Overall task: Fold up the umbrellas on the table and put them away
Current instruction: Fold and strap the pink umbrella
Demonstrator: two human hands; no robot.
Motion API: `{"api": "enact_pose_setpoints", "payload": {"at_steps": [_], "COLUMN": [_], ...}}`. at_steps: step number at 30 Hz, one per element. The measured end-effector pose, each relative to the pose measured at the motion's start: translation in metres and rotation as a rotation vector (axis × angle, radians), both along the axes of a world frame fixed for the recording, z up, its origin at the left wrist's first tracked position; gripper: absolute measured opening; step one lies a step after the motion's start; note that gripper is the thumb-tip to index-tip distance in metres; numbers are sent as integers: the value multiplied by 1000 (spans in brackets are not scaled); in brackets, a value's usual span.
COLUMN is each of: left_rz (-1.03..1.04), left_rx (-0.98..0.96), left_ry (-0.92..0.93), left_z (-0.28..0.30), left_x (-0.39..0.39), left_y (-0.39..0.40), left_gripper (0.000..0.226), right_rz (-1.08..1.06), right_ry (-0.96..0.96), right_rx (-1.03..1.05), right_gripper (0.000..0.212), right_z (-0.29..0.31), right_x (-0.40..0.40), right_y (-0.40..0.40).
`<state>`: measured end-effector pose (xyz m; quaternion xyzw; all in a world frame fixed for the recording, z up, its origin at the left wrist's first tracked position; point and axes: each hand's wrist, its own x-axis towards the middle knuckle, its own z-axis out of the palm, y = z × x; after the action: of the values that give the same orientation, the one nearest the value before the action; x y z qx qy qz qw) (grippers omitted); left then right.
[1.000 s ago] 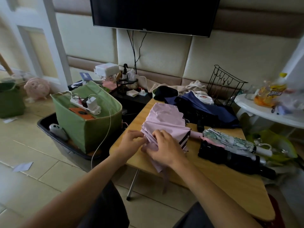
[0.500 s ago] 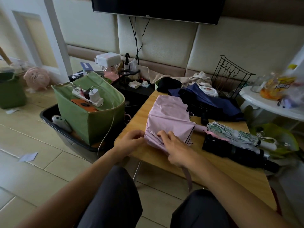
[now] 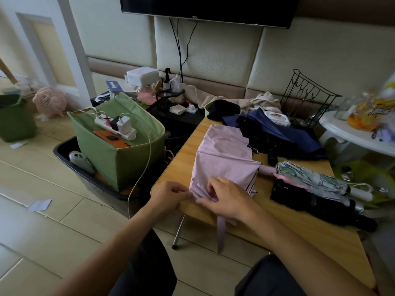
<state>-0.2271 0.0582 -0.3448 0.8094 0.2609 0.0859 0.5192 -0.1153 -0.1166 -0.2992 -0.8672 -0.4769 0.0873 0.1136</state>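
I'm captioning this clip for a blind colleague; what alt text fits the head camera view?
Two bare hands, left hand and right hand, pinch the folds of a collapsed pale pink fabric umbrella at the near edge of a light wooden folding table. Beside it lie a rolled black umbrella, a rolled white-and-green patterned umbrella and a loose navy blue umbrella.

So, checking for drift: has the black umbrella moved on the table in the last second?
No. The black umbrella still lies beside the patterned one, near the table's right edge.

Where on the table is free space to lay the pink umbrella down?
Bare wood lies right of the right hand, below the black umbrella, and left of the pink umbrella along the table edge. The far end is crowded.
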Motion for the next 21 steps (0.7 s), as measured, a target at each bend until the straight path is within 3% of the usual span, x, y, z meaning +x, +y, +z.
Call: {"api": "enact_pose_setpoints", "payload": {"at_steps": [3,7,10,12,18,20,21], "left_rz": [24,-92,-164,-97,45,48,47], "left_rx": [-152,-77,70,202,288,322,448], "left_ry": [-68,-171,-201,-183,86,51,-17], "left_z": [0,0,-5,-6,-4,-2,-1], "left_x": [3,-2,-4,-4,1,5,6], "left_y": [-5,-8,-2,3,5,-3,-6], "left_gripper": [3,15,24,25,17,21,19], "right_rz": [10,22,55,79,104,89,85], "right_ry": [-41,-46,-42,-37,40,105,135], "right_rx": [34,35,29,-3,14,75,98], "right_gripper": [37,32,35,41,28,28,27], "right_z": [-5,-7,-9,-11,-25,-26,-26], "right_x": [-1,-1,-3,-5,-10,-8,-6], "right_y": [6,7,6,4,-5,-6,-6]}}
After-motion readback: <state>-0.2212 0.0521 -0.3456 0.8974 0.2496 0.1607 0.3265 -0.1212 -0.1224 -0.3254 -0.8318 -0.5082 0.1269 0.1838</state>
